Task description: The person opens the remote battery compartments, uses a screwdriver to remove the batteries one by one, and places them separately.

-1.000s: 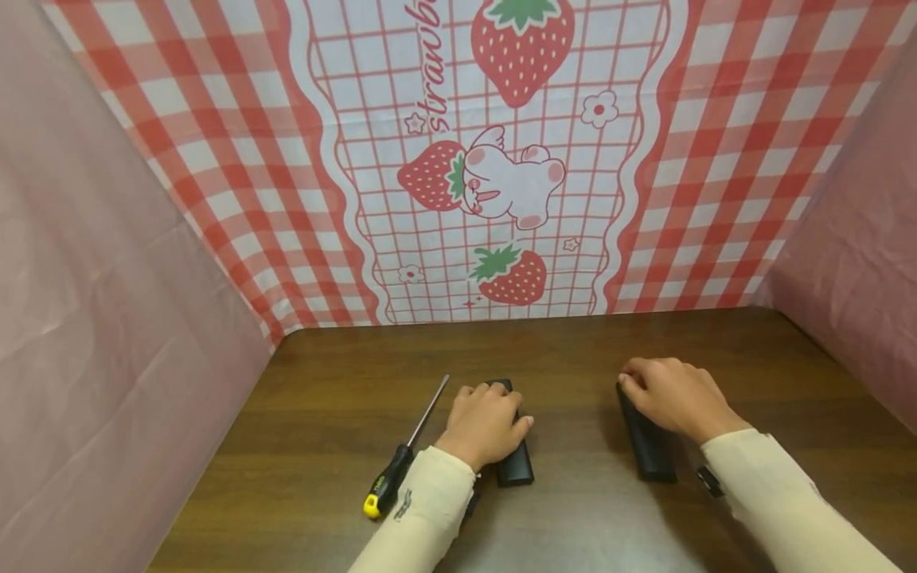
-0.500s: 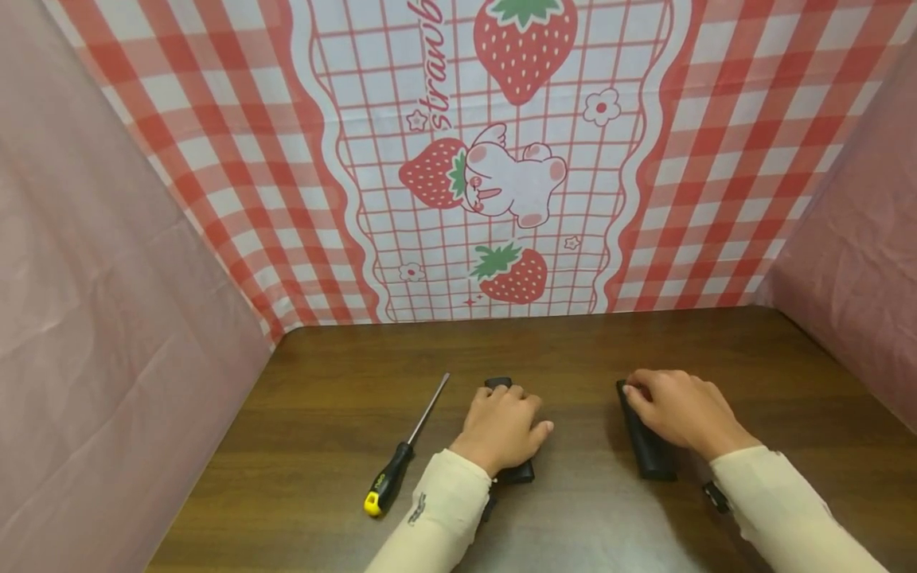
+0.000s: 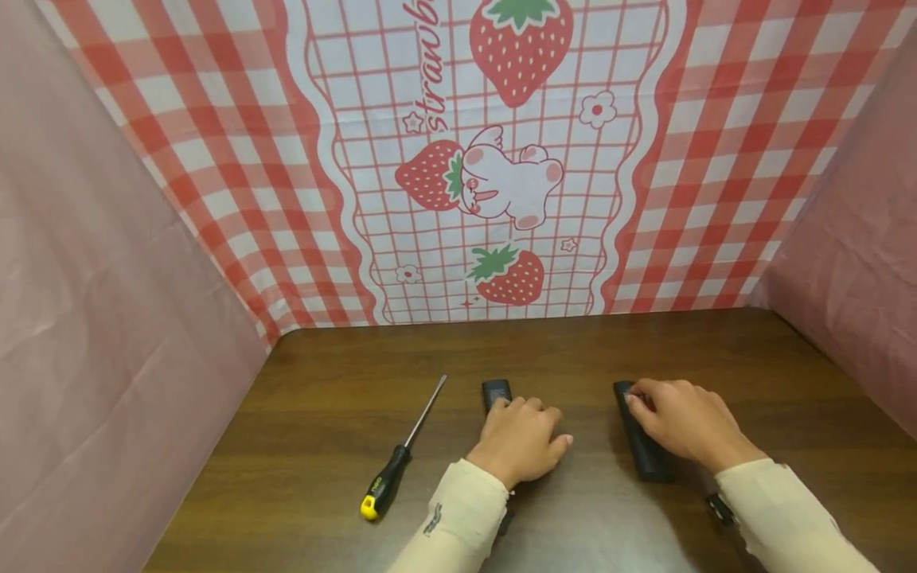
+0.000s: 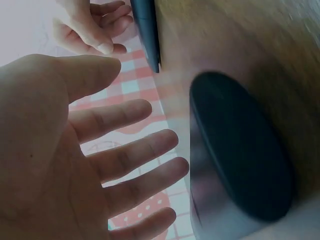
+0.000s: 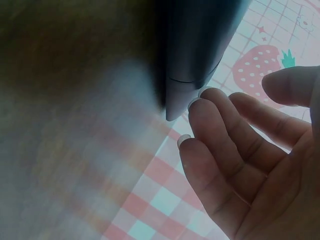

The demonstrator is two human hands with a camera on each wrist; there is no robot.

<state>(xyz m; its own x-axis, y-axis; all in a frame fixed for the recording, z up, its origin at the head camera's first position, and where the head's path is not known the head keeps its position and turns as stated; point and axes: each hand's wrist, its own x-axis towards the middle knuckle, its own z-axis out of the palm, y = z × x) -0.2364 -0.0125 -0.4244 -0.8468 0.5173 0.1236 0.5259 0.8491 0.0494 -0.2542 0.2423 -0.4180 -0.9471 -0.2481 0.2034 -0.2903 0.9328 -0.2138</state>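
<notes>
My left hand [image 3: 521, 439], palm down, hovers over the near part of a slim black oblong object [image 3: 496, 391] that looks like a remote control. In the left wrist view its fingers are spread and nearly straight, with a gap between them and the object's rounded end [image 4: 242, 150]. A similar black bar [image 3: 650, 460] lies on the right under my right hand [image 3: 686, 418]. Those fingers bend loosely; in the right wrist view the fingertips [image 5: 200, 112] come close to the bar's end [image 5: 192, 70], and whether they touch is unclear. Neither hand holds anything.
A flathead screwdriver [image 3: 390, 475] with a black and yellow handle lies left of my left hand on the brown wooden table [image 3: 322, 366]. A strawberry-print checked cloth [image 3: 516, 199] hangs behind the table. Pink cloth [image 3: 107, 318] closes off both sides.
My left hand has moved to the right and toward me, uncovering the far end of the left object. The right hand has drawn back slightly along its bar. The objects stay in place.
</notes>
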